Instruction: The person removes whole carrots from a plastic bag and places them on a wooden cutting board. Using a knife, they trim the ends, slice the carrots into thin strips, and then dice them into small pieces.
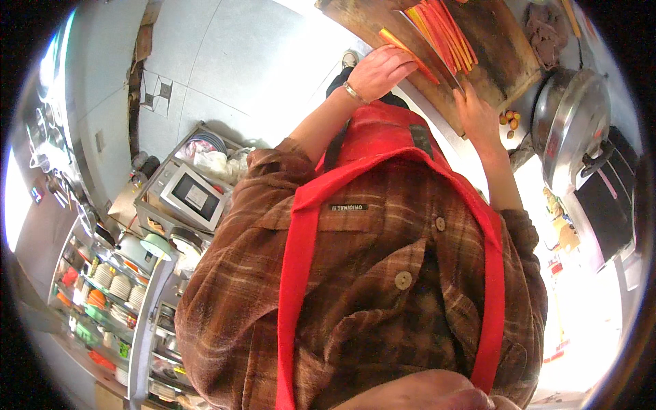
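A wooden cutting board (492,31) lies at the top of the view. On it, several long orange-red carrot strips (441,36) are piled side by side. My right hand (476,113) grips a knife (433,48) at its near end, and the blade runs along the left side of the pile. Left of the blade lies a separate piece of carrot (397,42), with the fingers of my left hand (382,69) resting on it; my left hand wears a metal bracelet at the wrist.
Small round carrot ends (510,122) lie beside the board's right corner. A large lidded metal pot (574,128) stands further right, below a dark crumpled cloth (546,33). At the left are a microwave oven (193,197) and shelves of stacked bowls (120,287).
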The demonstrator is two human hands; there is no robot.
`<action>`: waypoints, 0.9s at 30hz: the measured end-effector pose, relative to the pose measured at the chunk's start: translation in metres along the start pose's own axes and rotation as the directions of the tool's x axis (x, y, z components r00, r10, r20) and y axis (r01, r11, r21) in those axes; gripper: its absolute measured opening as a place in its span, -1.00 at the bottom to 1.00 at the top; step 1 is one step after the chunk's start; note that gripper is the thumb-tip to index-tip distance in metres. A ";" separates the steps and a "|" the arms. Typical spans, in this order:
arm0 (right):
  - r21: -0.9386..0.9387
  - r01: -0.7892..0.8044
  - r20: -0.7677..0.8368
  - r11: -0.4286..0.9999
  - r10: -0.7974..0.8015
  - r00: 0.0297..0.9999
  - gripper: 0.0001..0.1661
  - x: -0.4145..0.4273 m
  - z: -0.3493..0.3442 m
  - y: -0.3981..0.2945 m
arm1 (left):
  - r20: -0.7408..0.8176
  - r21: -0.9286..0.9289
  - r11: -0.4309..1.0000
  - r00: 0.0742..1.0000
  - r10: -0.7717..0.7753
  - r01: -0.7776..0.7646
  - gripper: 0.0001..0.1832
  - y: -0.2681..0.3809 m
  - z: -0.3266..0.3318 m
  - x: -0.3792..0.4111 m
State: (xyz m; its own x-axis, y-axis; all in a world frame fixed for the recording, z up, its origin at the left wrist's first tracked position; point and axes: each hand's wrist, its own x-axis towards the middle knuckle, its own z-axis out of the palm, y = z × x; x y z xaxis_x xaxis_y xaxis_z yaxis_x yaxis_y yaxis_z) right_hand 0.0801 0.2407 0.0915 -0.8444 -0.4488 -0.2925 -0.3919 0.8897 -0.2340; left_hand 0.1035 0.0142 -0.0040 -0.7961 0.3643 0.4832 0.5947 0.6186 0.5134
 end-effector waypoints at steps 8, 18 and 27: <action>0.061 -0.089 -0.017 0.994 0.090 0.996 -0.74 -0.009 -0.004 0.010 | 0.039 0.255 0.967 0.999 0.022 -0.031 -0.66 -0.013 -0.012 0.021; 0.106 -0.127 -0.069 0.986 0.135 0.988 -0.76 -0.014 -0.008 0.011 | 0.123 0.233 0.959 0.984 0.132 -0.158 -0.68 -0.018 -0.019 0.036; 0.084 -0.057 0.017 0.995 0.056 0.998 -0.75 -0.017 -0.005 0.007 | 0.092 0.125 0.992 0.996 0.021 -0.032 -0.62 -0.010 -0.020 0.005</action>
State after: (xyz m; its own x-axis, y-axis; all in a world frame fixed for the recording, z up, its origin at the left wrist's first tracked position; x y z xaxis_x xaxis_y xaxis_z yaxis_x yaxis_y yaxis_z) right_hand 0.0904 0.2548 0.0999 -0.8588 -0.3998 -0.3205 -0.3108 0.9037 -0.2945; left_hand 0.0961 -0.0038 0.0076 -0.7904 0.4399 0.4263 0.6016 0.6888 0.4046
